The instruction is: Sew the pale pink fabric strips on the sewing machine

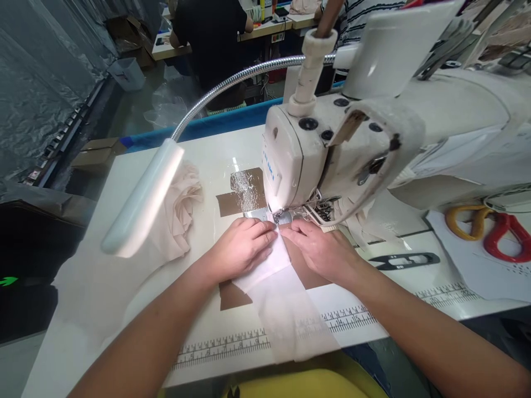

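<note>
A strip of thin pale fabric point(286, 298) runs from the needle area of the white sewing machine point(290, 155) down over the table's front edge. On its left side, my left hand point(244, 247) lies with fingers together, pressed on the fabric just before the presser foot. My right hand point(317, 246) is at the fabric's right edge, thumb and forefinger pinched close to the needle. The fingertips of both hands almost meet there. Brown tape patches point(234, 296) show on the table beside the fabric.
Bunched pale fabric point(178, 215) lies at the left under a lamp point(143, 199). To the right are black thread snips point(404, 261), red-handled scissors point(508, 237) and papers point(468, 265). Printed rulers point(224, 347) line the front edge. A person point(209, 44) sits beyond the table.
</note>
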Tool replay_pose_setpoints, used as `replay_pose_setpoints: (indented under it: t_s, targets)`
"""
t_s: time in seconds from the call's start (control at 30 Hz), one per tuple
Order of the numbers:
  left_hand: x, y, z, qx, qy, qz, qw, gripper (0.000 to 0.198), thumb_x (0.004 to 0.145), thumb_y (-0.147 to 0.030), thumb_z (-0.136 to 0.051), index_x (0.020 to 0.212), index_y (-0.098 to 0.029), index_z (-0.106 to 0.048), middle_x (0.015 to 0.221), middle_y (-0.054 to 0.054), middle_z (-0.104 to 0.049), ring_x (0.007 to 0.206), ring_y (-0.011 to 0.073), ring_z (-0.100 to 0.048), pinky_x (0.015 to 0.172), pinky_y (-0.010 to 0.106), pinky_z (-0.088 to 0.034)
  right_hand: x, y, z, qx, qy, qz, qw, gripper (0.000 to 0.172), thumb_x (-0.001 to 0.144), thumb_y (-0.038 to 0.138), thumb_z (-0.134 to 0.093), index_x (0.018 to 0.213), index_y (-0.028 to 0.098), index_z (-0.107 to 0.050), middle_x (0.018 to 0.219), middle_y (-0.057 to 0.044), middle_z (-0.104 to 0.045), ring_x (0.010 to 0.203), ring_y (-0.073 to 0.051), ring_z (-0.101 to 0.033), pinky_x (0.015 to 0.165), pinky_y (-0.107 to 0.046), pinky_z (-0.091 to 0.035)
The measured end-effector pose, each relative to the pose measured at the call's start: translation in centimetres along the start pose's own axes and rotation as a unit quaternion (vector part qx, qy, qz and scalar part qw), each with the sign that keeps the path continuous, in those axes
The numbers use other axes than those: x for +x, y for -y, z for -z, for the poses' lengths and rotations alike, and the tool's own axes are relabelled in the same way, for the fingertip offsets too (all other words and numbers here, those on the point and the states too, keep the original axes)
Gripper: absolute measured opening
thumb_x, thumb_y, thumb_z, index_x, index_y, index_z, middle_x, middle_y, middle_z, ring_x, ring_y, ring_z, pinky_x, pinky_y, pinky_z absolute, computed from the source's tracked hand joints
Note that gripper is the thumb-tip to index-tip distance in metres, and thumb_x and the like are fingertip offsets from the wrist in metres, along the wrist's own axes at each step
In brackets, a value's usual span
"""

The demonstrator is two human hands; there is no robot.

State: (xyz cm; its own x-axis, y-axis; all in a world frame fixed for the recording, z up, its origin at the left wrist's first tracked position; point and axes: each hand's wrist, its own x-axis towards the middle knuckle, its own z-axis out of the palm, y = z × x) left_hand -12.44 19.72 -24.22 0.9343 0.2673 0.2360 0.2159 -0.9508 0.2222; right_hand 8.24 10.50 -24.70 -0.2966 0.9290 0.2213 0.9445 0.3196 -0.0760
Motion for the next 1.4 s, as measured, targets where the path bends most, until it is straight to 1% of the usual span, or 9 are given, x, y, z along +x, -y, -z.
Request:
replay_pose_setpoints:
  t_s: [0.2, 0.4, 0.7, 0.83, 1.0, 1.07, 1.13, 1.23, 1.4]
  targets:
    - [-0.2, 0.0, 0.1, -0.024, -0.006, 0.008, 1.000, 0.025, 0.094, -0.026, -0.046, 0.113, -0.015, -0.059, 0.116, 0.010, -0.062, 0.098, 0.0218, -0.056, 0.085, 0.038, -0.045, -0.1, -0.1, 0.1, 0.046, -0.003, 0.013, 0.999, 0.042, 0.081, 0.002, -0.042, 0.111, 0.021, -0.065, 0.080, -0.002, -0.058, 0.067, -0.014, -0.043, 0.057, -0.028, -0.024]
    - [-0.3, 0.1, -0.1, -0.052, -0.025, 0.010, 0.998, 0.024, 0.093, -0.026, -0.046, 0.109, -0.015, -0.059, 0.114, 0.012, -0.062, 0.099, 0.0227, -0.057, 0.086, 0.038, -0.045, -0.2, -0.2, 0.1, 0.085, -0.005, 0.015, 0.996, 0.042, 0.083, 0.002, -0.039, 0.110, 0.020, -0.066, 0.084, -0.004, -0.061, 0.072, -0.014, -0.049, 0.058, -0.027, -0.028]
    - [-0.9, 0.0, -0.2, -0.074, -0.043, 0.007, 0.996, 0.025, 0.091, -0.031, -0.047, 0.106, -0.015, -0.060, 0.113, 0.014, -0.061, 0.100, 0.0248, -0.057, 0.087, 0.040, -0.046, -0.4, -0.1, -0.4, 0.132, -0.020, 0.004, 0.991, 0.039, 0.090, 0.013, -0.035, 0.114, 0.021, -0.064, 0.094, -0.006, -0.066, 0.081, -0.018, -0.056, 0.071, -0.030, -0.039]
    - [-1.2, -0.2, -0.2, -0.077, -0.052, 0.009, 0.996, 0.024, 0.089, -0.031, -0.049, 0.104, -0.015, -0.060, 0.114, 0.014, -0.061, 0.101, 0.0251, -0.057, 0.088, 0.040, -0.046, -0.4, 0.4, 0.0, 0.208, -0.015, -0.013, 0.978, 0.034, 0.091, 0.021, -0.039, 0.113, 0.020, -0.066, 0.096, -0.007, -0.068, 0.086, -0.021, -0.058, 0.078, -0.036, -0.040]
    - [-1.5, -0.4, -0.2, -0.089, -0.052, 0.025, 0.994, 0.023, 0.087, -0.030, -0.052, 0.103, -0.015, -0.061, 0.114, 0.014, -0.060, 0.102, 0.0258, -0.056, 0.089, 0.040, -0.046, -0.4, 0.6, 0.2, 0.390, -0.051, -0.148, 0.907, 0.024, 0.085, 0.032, -0.053, 0.100, 0.025, -0.070, 0.098, -0.005, -0.069, 0.092, -0.023, -0.057, 0.086, -0.038, -0.037]
    - [-1.5, -0.5, -0.2, -0.089, -0.056, 0.025, 0.994, 0.023, 0.086, -0.029, -0.052, 0.103, -0.015, -0.061, 0.114, 0.014, -0.060, 0.102, 0.0256, -0.056, 0.089, 0.040, -0.046, -0.4, 0.4, 0.0, 0.415, -0.073, -0.198, 0.885, 0.023, 0.084, 0.036, -0.054, 0.095, 0.022, -0.069, 0.091, -0.006, -0.068, 0.085, -0.022, -0.056, 0.078, -0.037, -0.039]
    - [-1.6, -0.6, -0.2, -0.087, -0.060, 0.022, 0.994, 0.022, 0.086, -0.029, -0.053, 0.102, -0.015, -0.061, 0.113, 0.014, -0.060, 0.102, 0.0253, -0.056, 0.089, 0.039, -0.046, -0.4, 0.2, 0.0, 0.458, -0.083, -0.243, 0.851, 0.024, 0.083, 0.042, -0.056, 0.082, 0.020, -0.067, 0.075, -0.004, -0.063, 0.070, -0.019, -0.053, 0.068, -0.034, -0.039]
    - [-1.7, -0.7, -0.2, -0.084, -0.064, 0.019, 0.994, 0.023, 0.086, -0.029, -0.052, 0.103, -0.016, -0.061, 0.112, 0.013, -0.061, 0.101, 0.0249, -0.057, 0.088, 0.039, -0.047, -0.1, 0.5, 0.4, 0.553, -0.070, -0.281, 0.781, 0.031, 0.078, 0.050, -0.061, 0.073, 0.019, -0.062, 0.058, 0.001, -0.052, 0.054, -0.013, -0.044, 0.054, -0.028, -0.035]
    - [-2.0, -0.8, -0.1, -0.077, -0.075, 0.009, 0.994, 0.024, 0.087, -0.028, -0.050, 0.104, -0.015, -0.062, 0.110, 0.013, -0.061, 0.097, 0.0237, -0.057, 0.085, 0.038, -0.047, 1.4, 2.5, 1.1, 0.687, -0.090, -0.304, 0.653, 0.036, 0.064, 0.049, -0.074, 0.078, 0.019, -0.059, 0.075, -0.002, -0.060, 0.053, -0.007, -0.043, 0.046, -0.022, -0.035]
